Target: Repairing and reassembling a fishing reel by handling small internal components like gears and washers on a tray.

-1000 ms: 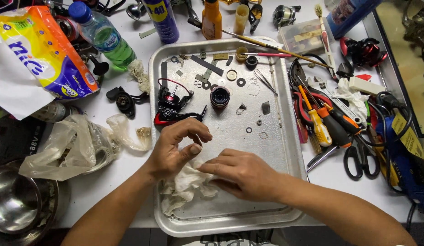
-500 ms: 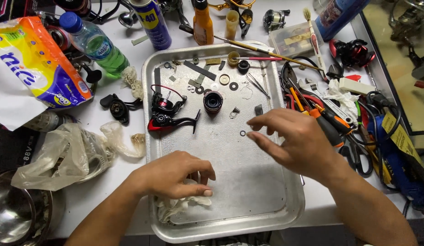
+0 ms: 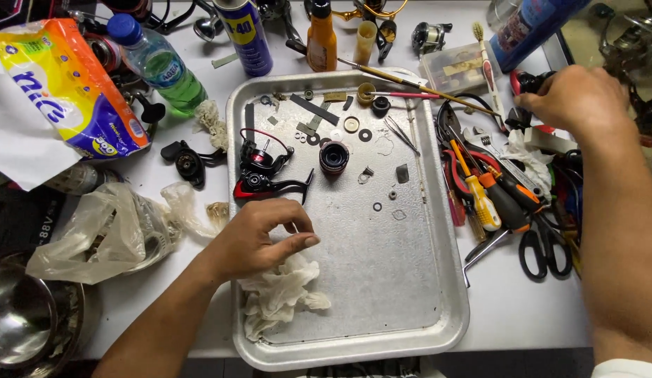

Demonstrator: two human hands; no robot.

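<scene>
My left hand (image 3: 266,234) rests inside the metal tray (image 3: 453,329), just above a crumpled white cloth (image 3: 284,294). Its thumb and fingertips are pinched together, and I cannot tell whether a small part sits between them. A black and red fishing reel body (image 3: 263,171) lies just beyond that hand, with a dark spool (image 3: 334,156) to its right. My right hand (image 3: 571,98) is stretched to the far right of the table, off the tray. Its curled fingers are at a red and black object (image 3: 528,80), and the grip is hidden.
Washers, rings and small parts are scattered over the tray's far half. Screwdrivers (image 3: 483,199), pliers and scissors (image 3: 546,245) crowd the table to its right. Spray can (image 3: 245,35), orange bottle (image 3: 321,38) and green water bottle (image 3: 168,66) stand behind. A plastic bag (image 3: 102,234) and steel bowl (image 3: 25,315) lie left.
My right hand left the cloth, crossed the tray and now reaches the far right of the table. My left hand stayed at the cloth and curled its fingers into a pinch.
</scene>
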